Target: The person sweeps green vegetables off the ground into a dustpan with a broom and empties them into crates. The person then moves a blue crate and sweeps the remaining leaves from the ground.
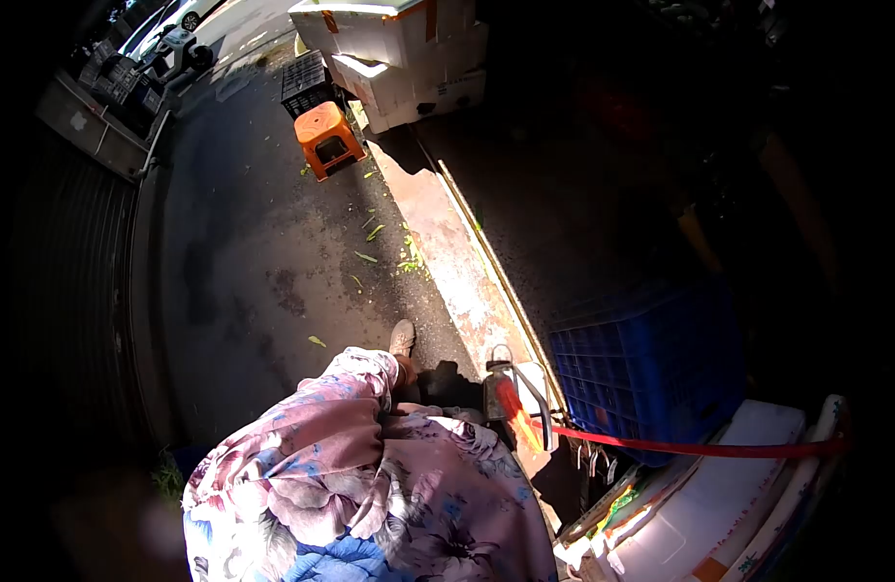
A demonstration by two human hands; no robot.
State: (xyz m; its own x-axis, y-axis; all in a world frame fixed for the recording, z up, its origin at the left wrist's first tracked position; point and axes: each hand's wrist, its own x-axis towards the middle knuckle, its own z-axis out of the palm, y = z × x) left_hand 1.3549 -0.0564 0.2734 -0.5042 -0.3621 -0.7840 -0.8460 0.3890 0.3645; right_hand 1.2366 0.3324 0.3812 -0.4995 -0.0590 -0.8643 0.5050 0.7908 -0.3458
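Observation:
Neither my left hand nor my right hand shows in the head view. Pink floral fabric (370, 485) covers my body and fills the bottom of the picture, with one shoe (402, 337) showing beyond it on the ground. Just right of my legs stands a dark object with a red part and a curved black handle (540, 398); its kind I cannot make out. A red strap (680, 448) runs rightward from it, passing in front of a blue plastic crate (641, 369).
White foam panels (704, 495) lie at the lower right. Ahead are an orange stool (323, 124), a black crate (305, 82) and stacked white boxes (399, 58). A metal rail (486, 254) edges the pavement. A scooter (176, 53) stands far left. Deep shadow hides the right side.

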